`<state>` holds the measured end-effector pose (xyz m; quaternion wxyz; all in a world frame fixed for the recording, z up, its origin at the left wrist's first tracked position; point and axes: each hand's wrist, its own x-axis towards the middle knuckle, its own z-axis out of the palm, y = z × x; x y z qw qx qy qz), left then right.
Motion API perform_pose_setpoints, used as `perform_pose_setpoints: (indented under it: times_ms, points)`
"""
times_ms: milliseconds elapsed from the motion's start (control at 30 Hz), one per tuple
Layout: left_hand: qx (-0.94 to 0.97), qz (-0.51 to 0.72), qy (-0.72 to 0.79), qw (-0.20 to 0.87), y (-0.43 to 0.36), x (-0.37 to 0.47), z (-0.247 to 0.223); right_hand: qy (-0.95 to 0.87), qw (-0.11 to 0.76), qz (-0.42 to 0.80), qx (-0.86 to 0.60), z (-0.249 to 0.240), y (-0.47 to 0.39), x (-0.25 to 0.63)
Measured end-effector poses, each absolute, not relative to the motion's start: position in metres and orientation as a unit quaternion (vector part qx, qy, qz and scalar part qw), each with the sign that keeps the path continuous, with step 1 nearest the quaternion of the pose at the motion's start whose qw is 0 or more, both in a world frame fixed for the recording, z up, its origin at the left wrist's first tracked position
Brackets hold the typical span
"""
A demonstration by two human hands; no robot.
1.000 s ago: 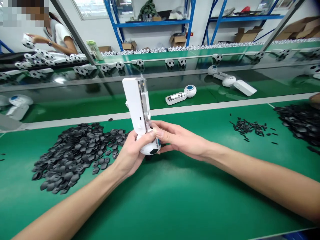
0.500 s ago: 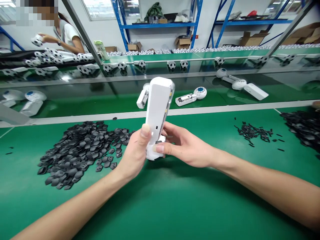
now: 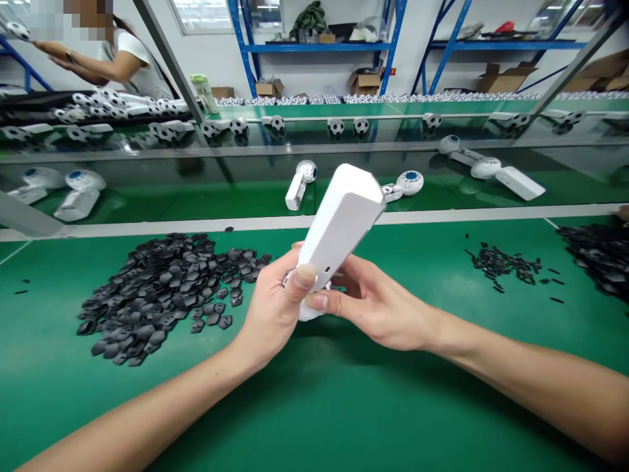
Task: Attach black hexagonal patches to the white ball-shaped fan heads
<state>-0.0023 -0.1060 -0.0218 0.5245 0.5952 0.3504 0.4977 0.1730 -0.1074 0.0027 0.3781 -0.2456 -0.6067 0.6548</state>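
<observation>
A white elongated device (image 3: 341,219) is held up at the middle of the view, its long block tilted to the upper right. My left hand (image 3: 275,301) grips its lower left side, thumb on the white casing. My right hand (image 3: 378,301) holds the lower end from the right, with the thumb pressed near the base. The fingers behind the device are partly hidden, and so is most of its round lower part. Left of my hands lies a large pile of black pentagonal pieces (image 3: 152,288) on the green table (image 3: 314,406).
Small black strips (image 3: 506,262) and another black pile (image 3: 602,252) lie at the right. Beyond the pale ledge, more white devices (image 3: 297,187) rest on a green conveyor (image 3: 221,196). A person (image 3: 130,62) stands at the far left, near football-patterned pieces (image 3: 105,105).
The device's upper end has tipped to the right and its side with metallic parts has turned out of view. Both hands still hold it. The person at the back has stretched an arm leftward.
</observation>
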Motion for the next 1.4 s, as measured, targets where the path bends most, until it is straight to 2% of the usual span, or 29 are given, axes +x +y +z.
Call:
perform_pose_setpoints:
  times_ms: [267,433,600,833,1033,1100,1167,1233,1300,1333,1400]
  points:
    - [0.612,0.488,0.341,0.521,-0.102,-0.004,-0.022,-0.584,0.388,0.669,-0.247,0.002,-0.103,0.175]
    - [0.542,0.486,0.336,0.598,-0.096,-0.002,-0.011,-0.582,0.352,0.699,-0.222,0.003,-0.091,0.183]
    - [0.534,0.481,0.342,0.605,-0.095,-0.002,-0.008,-0.583,0.336,0.712,-0.202,0.005,-0.090,0.184]
    - [0.542,0.467,0.353,0.603,-0.096,-0.004,-0.019,-0.532,0.368,0.718,-0.257,0.001,-0.094,0.178]
    - [0.491,0.480,0.400,0.606,-0.096,0.007,-0.008,-0.512,0.411,0.679,-0.329,-0.005,-0.097,0.164]
    - [0.474,0.472,0.409,0.621,-0.091,0.005,-0.002,-0.516,0.405,0.678,-0.332,-0.005,-0.093,0.164]
    - [0.440,0.455,0.434,0.641,-0.076,-0.002,0.005,-0.549,0.363,0.678,-0.327,-0.002,-0.086,0.172]
    - [0.416,0.430,0.485,0.638,-0.051,-0.014,0.010,-0.618,0.301,0.630,-0.361,0.003,-0.077,0.187]
    - [0.443,0.416,0.568,0.555,-0.018,-0.028,0.012,-0.693,0.266,0.498,-0.449,0.009,-0.068,0.207]
    - [0.475,0.407,0.616,0.479,0.000,-0.034,0.011,-0.714,0.269,0.413,-0.497,0.011,-0.064,0.217]
    - [0.492,0.414,0.646,0.412,0.035,-0.042,0.008,-0.724,0.294,0.270,-0.563,0.014,-0.057,0.238]
